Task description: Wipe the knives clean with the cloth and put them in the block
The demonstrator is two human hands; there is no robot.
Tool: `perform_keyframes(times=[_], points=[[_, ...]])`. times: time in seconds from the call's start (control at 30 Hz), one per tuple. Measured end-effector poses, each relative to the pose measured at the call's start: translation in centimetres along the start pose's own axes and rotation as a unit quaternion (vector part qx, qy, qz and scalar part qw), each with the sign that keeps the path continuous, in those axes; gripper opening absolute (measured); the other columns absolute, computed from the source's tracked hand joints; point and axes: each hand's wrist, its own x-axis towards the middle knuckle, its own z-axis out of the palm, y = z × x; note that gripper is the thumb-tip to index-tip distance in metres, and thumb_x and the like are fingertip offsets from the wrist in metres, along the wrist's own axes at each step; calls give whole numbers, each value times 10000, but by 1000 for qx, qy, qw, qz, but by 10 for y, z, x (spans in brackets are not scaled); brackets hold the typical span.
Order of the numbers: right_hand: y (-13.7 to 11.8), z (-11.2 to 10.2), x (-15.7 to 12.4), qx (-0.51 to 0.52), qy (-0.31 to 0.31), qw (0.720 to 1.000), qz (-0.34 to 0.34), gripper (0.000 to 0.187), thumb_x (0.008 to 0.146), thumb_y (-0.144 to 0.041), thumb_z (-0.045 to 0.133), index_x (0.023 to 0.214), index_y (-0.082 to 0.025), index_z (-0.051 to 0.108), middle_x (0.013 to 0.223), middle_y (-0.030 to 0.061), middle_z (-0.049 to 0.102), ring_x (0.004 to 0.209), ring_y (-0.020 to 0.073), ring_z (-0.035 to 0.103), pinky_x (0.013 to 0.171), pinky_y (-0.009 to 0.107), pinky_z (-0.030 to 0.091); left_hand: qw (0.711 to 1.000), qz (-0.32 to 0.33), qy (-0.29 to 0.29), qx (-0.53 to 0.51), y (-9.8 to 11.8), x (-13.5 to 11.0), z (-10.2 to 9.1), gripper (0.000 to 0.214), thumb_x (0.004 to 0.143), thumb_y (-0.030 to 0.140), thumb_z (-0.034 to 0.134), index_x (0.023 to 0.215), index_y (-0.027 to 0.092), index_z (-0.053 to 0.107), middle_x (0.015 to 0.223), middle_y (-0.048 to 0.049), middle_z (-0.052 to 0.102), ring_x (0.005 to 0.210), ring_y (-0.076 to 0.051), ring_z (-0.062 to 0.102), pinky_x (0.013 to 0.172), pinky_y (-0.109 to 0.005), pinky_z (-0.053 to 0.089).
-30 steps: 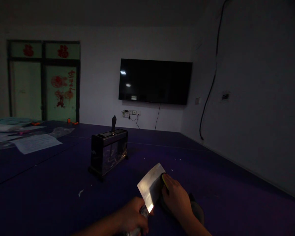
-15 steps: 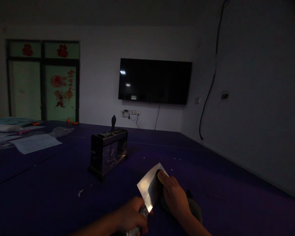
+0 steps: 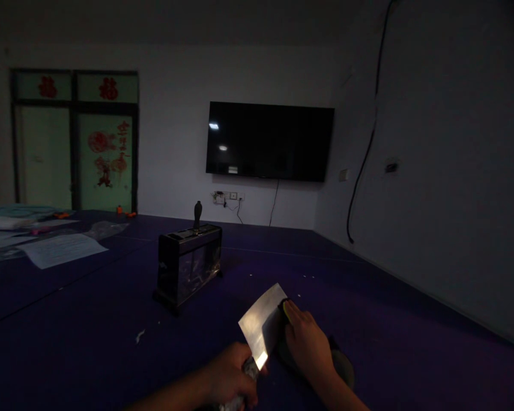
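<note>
My left hand [image 3: 229, 374] is closed around the handle of a cleaver [image 3: 260, 325]. Its broad shiny blade points up and away from me, with a bright glint near the heel. Fingers of my right hand [image 3: 306, 341] press a dark pad with a yellow edge [image 3: 285, 308] against the blade's right side; most of the pad is hidden. Below the right hand lies a dark, rounded thing [image 3: 342, 368] that is too dim to name. Ahead and to the left stands a black knife block [image 3: 197, 265] with clear sides and one dark handle [image 3: 197, 216] sticking up.
The purple table [image 3: 89, 319] carries a small white scrap [image 3: 139, 337] and several tiny white bits. Papers [image 3: 64, 250], plastic wrap [image 3: 107, 229] and small orange items [image 3: 120, 210] lie at the far left. A wall-mounted television [image 3: 269, 141] hangs beyond; a black cable [image 3: 364, 162] runs down the right wall.
My right hand and the dark pad have slid slightly right and down, toward the blade's right edge, baring more of the blade. The left hand and cleaver look still.
</note>
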Motion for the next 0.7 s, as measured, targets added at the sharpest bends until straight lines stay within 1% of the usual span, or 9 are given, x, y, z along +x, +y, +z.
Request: perform_keyframes(times=[0.13, 0.23, 0.33, 0.43, 0.53, 0.6, 0.7], points=[[0, -3, -1, 12, 2, 1000, -3, 445, 745, -97, 367, 1160, -139, 523, 1182, 79, 544, 1004, 201, 520, 827, 272, 382, 1000, 9, -2, 0, 0, 0, 0, 446, 438, -7, 562, 861, 130, 523, 448, 52, 516, 325, -80, 438, 303, -141, 312], [0, -7, -2, 26, -3, 1000, -8, 425, 736, -102, 391, 1119, -185, 555, 1108, 68, 593, 930, 182, 559, 780, 247, 403, 1000, 19, 5, 5, -1, 0, 0, 443, 459, 24, 572, 883, 133, 510, 446, 54, 515, 312, -80, 424, 296, -147, 304], [-3, -11, -3, 46, -8, 999, -26, 425, 724, -98, 405, 1093, -220, 576, 1070, 46, 615, 864, 168, 581, 735, 229, 421, 1000, 11, 2, 7, 0, -1, 1, 438, 453, 30, 574, 871, 139, 501, 436, 64, 503, 309, -79, 418, 300, -153, 313], [-4, -12, -3, 78, 8, 995, -63, 474, 715, -68, 388, 1118, -245, 562, 1150, 14, 572, 923, 155, 560, 778, 227, 417, 1000, 0, -7, 3, 3, -2, 2, 422, 441, 19, 570, 840, 141, 504, 440, 69, 503, 311, -72, 418, 321, -155, 329], [-3, -8, -1, 89, 30, 990, -102, 500, 735, -56, 352, 1175, -227, 519, 1242, -5, 496, 1029, 154, 501, 853, 243, 390, 1000, -9, -19, 12, 7, -4, 1, 408, 440, 29, 582, 825, 146, 516, 453, 70, 508, 324, -68, 425, 334, -150, 322], [-1, -4, 0, 77, 44, 990, -106, 492, 759, -70, 337, 1204, -213, 490, 1268, -11, 468, 1066, 164, 470, 866, 260, 388, 999, -14, -31, 26, 9, -4, 0, 413, 437, 47, 614, 826, 150, 521, 456, 73, 503, 335, -71, 431, 336, -151, 316], [2, 1, 2, 56, 59, 992, -92, 496, 779, -93, 332, 1250, -209, 435, 1284, -14, 450, 1083, 175, 450, 869, 278, 389, 998, -9, -50, 38, 9, -4, -1, 437, 422, 89, 668, 831, 151, 528, 458, 76, 492, 338, -72, 424, 333, -163, 325]])
